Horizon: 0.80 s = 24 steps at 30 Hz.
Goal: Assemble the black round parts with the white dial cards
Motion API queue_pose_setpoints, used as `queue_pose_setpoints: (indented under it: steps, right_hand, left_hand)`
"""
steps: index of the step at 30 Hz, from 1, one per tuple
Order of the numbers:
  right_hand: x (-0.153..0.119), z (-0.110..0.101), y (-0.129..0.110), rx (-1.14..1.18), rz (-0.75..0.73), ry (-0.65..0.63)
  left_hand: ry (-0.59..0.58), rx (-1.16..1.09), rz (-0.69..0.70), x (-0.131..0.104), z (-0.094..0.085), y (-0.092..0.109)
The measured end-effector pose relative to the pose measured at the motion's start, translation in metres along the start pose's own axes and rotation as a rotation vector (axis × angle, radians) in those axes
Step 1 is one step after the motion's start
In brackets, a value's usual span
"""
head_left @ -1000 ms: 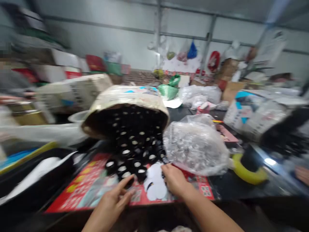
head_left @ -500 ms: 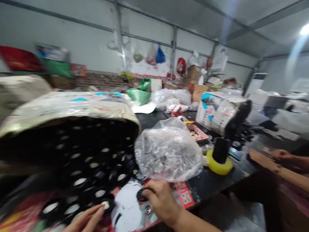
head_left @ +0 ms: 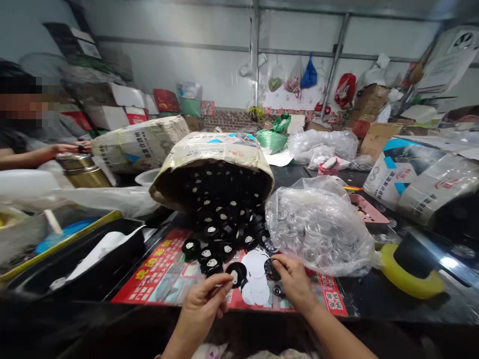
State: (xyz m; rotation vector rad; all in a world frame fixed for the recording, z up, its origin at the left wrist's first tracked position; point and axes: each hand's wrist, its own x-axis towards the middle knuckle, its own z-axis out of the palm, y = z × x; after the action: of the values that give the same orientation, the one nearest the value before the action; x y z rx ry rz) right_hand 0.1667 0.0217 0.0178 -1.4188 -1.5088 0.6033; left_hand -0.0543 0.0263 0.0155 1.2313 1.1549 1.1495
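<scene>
There are one left hand (head_left: 200, 301), one right hand (head_left: 296, 283), three printed cartons (head_left: 220, 144), one clear bag (head_left: 329, 187) of rings (head_left: 314, 232), one red tabletop poster (head_left: 149, 271), one yellow roll (head_left: 409, 286) and one pink tray (head_left: 378, 217); black discs (head_left: 243, 272) and overlapping white discs (head_left: 259, 291) cannot be counted.

cam: head-worn, 1 view | pos: abv near edge of blk table (head_left: 359, 295) | dir: fwd + dn, approx lvl | near: L hand (head_left: 200, 301) & R hand (head_left: 295, 280), btm ctr | mid: open carton (head_left: 215, 145), mouth twd cam | far: back wall (head_left: 179, 70), top | FOV: wide, pic squeezed vert.
</scene>
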Motion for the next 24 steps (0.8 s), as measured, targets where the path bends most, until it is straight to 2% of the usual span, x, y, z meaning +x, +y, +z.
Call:
queue_pose_setpoints:
  steps: [4,7,9,11,13,20,24]
  right_hand:
    - [0.002,0.021,0.005,0.001,-0.025,-0.098]
    - [0.015,0.036,0.014,-0.232,-0.037,-0.106]
    - [0.021,0.039,0.011,-0.251,-0.095,-0.110]
    - [0.026,0.037,0.003,-0.177,-0.171,-0.083]
    - [0.031,0.033,-0.003,-0.185,-0.178,-0.050]
    - [0.035,0.002,0.004,-0.224,-0.060,-0.004]
    - [0.029,-0.008,0.012,-0.174,-0.010,0.011]
  left_hand:
    - [-0.044,-0.055,0.000,-0.019,-0.002,0.004]
    - [-0.037,-0.056,0.005,-0.021,-0.006,0.002]
    - [-0.024,-0.040,0.052,-0.024,-0.008,0.001]
    - [-0.025,-0.021,0.076,-0.027,-0.009,0.000]
    - [-0.023,0.013,0.044,-0.026,-0.010,-0.002]
    - [0.030,0.252,0.055,-0.003,-0.012,-0.014]
    - [0.057,0.288,-0.035,0.003,-0.010,-0.013]
